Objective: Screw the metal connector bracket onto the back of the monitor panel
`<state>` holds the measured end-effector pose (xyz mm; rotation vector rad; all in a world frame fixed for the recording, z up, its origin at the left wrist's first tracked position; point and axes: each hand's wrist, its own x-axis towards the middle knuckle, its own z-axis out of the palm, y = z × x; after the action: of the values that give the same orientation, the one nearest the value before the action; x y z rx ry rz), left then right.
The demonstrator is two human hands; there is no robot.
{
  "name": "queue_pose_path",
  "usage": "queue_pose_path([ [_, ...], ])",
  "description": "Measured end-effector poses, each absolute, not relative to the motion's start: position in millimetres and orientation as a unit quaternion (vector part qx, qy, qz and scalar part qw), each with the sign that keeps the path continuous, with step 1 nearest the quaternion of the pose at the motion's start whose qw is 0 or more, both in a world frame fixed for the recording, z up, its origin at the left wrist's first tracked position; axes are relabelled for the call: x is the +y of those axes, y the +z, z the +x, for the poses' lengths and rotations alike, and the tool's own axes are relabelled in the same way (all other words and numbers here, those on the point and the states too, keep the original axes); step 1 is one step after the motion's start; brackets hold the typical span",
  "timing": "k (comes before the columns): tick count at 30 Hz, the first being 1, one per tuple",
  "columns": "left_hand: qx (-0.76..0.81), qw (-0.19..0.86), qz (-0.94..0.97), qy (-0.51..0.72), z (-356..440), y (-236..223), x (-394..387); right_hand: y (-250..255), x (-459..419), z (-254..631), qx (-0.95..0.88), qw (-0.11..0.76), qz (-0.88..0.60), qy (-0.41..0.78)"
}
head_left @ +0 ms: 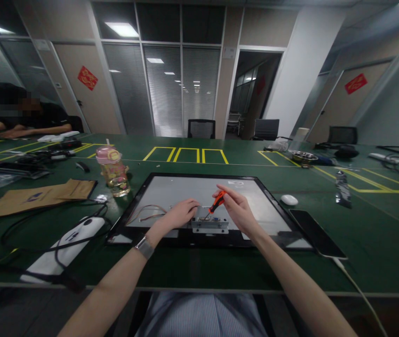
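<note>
Your right hand grips an orange-and-black screwdriver, its shaft slanting down and left to the metal bracket at the near middle of the flat panel; whether the tip sits in a screw is too small to tell. Your left hand rests at the bracket's left end, fingers bent, and you cannot tell from here whether they pinch anything. Thin wires lie on the panel to the left of that hand.

Around you on the left, a pink-lidded bottle stands upright just beyond the panel's far left corner, near a brown paper bag. Nearer, a white power strip lies aslant with black cables looped over it, close to the panel's left edge. On the right, a white rounded case and a dark phone lie just beside the panel, the phone's white cable running off the near edge. Farther right are a black packet and a metal bowl.

A strip of green table runs between the panel and the near table edge; more green surface, marked with yellow tape, stretches beyond the panel's far edge
</note>
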<state>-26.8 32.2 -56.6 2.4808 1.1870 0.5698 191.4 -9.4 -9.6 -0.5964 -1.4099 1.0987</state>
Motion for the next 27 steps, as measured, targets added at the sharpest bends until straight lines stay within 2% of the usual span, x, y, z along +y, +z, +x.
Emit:
queue_pose_path([
  [6,0.413,0.156,0.875,0.200,-25.7,-57.8,33.4,-14.0,-6.4,190.6,-0.636,0.593,-0.214,0.444],
  [12,0.415,0.160,0.873,0.200,-25.8,-54.3,30.7,-7.5,-11.1,192.8,-0.668,0.545,-0.217,0.458],
  [17,0.413,0.170,0.871,0.203,-26.7,-53.0,29.7,-11.5,-12.8,191.0,-0.678,0.594,-0.287,0.324],
  [20,0.413,0.168,0.872,0.204,-26.9,-54.7,30.9,-11.4,-15.5,190.1,-0.700,0.595,-0.302,0.255],
  [27,0.416,0.165,0.872,0.198,-26.7,-57.2,32.7,-6.0,-20.7,189.3,-0.715,0.567,-0.258,0.317],
])
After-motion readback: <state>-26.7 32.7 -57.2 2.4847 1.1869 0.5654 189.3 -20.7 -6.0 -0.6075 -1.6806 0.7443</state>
